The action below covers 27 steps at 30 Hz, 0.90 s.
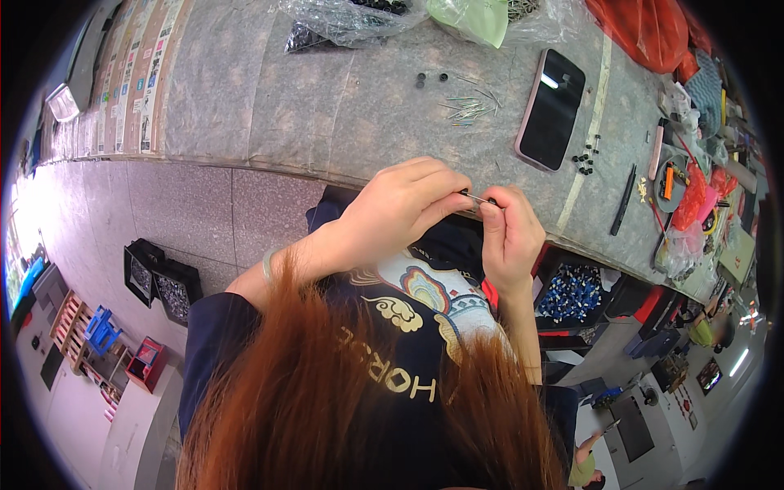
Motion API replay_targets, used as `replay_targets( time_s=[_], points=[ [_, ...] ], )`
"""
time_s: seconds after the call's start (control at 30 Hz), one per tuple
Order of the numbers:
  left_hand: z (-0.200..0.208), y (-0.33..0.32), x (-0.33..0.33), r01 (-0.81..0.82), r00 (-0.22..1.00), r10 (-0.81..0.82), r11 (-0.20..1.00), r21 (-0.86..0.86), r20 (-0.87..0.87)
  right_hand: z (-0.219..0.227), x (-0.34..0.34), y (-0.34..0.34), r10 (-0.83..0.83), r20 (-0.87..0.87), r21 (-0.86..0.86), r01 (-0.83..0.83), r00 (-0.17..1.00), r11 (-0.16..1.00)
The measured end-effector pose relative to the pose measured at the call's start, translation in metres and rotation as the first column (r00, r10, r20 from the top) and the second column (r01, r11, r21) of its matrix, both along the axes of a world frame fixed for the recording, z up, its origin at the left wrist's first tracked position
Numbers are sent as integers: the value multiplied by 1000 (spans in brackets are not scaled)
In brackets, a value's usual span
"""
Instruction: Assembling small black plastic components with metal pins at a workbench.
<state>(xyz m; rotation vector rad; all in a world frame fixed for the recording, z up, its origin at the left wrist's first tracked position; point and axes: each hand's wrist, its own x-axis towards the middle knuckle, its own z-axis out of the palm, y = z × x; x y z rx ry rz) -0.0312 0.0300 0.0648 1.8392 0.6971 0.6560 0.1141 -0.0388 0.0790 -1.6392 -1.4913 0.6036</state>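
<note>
View from the head camera, looking down over long reddish hair and a dark printed shirt. The left hand [400, 208] and the right hand [508, 233] meet at the near edge of the bench [327, 106], fingertips pinched together on a thin metal pin [478, 198] with a small black piece at each end; the pin lies level between the two hands, just above the bench edge. Farther back on the bench lie a loose pile of metal pins [469, 108], two small black rings [431, 79], a dark phone [550, 109] lying face up, and a cluster of small black parts [585, 158] just beside it. Clear plastic bags [351, 20] lie along the far edge. Below the bench at right, a bin of blue and black parts [570, 294].
</note>
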Motion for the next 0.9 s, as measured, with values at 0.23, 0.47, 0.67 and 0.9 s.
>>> replay_targets(
  time_s=[0.23,0.47,0.67,0.9],
  points=[
    [-9,-5,4,-10,998,-6,968,252,62,-11,2,-4,-117,-208,-268,58,971,962],
    [7,1,3,-13,1000,18,775,-632,2,-11,-1,1,-147,-29,-38,146,989,989],
    [0,-5,5,-33,999,36,928,-370,1,-13,-5,0,-115,22,-88,116,993,989],
    [12,3,4,-47,995,-26,742,-669,-98,-21,-4,-1,-222,-233,-162,187,947,969]
  ],
)
